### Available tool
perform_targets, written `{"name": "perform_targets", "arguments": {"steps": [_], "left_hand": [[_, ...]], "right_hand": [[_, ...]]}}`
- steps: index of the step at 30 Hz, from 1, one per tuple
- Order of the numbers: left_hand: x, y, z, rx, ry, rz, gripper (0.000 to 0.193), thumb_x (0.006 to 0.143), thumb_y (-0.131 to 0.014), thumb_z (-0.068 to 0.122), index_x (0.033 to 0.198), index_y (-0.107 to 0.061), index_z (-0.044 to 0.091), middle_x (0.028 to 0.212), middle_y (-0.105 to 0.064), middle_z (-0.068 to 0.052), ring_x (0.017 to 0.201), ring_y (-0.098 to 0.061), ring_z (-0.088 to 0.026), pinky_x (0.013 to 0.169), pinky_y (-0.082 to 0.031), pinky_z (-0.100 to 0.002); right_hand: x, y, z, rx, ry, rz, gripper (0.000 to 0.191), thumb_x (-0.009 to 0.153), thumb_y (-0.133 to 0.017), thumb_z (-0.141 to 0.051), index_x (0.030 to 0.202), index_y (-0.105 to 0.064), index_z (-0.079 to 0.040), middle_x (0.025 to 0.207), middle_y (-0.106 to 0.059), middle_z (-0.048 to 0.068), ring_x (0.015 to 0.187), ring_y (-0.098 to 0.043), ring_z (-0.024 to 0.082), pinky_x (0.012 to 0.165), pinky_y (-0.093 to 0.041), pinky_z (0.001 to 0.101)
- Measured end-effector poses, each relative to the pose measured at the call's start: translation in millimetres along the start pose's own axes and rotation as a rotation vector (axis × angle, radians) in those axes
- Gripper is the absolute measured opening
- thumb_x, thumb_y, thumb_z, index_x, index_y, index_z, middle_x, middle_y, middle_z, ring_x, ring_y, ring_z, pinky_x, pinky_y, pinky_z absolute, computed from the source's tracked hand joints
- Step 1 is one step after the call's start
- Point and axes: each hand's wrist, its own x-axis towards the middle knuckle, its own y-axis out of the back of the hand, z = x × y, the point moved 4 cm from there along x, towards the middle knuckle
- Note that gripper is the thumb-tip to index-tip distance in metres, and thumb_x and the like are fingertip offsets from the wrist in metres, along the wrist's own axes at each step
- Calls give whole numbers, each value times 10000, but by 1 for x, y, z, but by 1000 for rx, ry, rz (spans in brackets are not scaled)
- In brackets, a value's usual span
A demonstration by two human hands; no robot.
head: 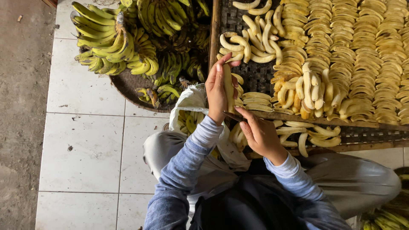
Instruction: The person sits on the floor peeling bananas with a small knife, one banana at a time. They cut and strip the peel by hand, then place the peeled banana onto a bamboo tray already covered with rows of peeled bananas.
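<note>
White floor tiles [85, 140] spread under us, with bare concrete ground [21, 106] along the far left. On the tiles sits a round woven basket [128, 87] piled with unpeeled green-yellow banana bunches [115, 42]. Just right of it a white sack [191, 100] lies open against our knee, banana skins inside. Our left hand [217, 89] is closed around a peeled banana [228, 87], holding it upright, fingers wrapped behind and the thumb on its near side. Our right hand [260, 134] grips a thin knife [234, 116], whose blade points left and meets the banana's lower end just below the left palm. Beyond both hands stretches a woven drying rack [255, 74], covered in rows of sliced banana pieces [362, 55] towards the right.
</note>
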Motion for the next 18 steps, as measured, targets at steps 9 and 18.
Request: {"name": "perform_targets", "arguments": {"steps": [9, 18], "left_hand": [[-3, -2, -6, -33, 91, -112, 435, 1165, -408, 307, 1475, -523, 23, 1297, -669, -124, 708, -602, -97, 464, -475, -210], [0, -7, -9, -186, 438, -428, 482, 1151, -383, 309, 1506, -480, -2, 1331, -661, -162, 1147, -707, -255, 837, -658, -378]], "right_hand": [[-1, 0, 1, -72, 104, 78, 345, 1079, -548, -142, 1417, -549, -74, 1145, -737, 158, 870, -730, 287, 766, -564, 375], [25, 47, 30, 95, -59, 3, 351, 1122, -475, -191, 1446, -543, -74, 798, -662, 45, 651, -637, 126, 566, -521, 275]]}}
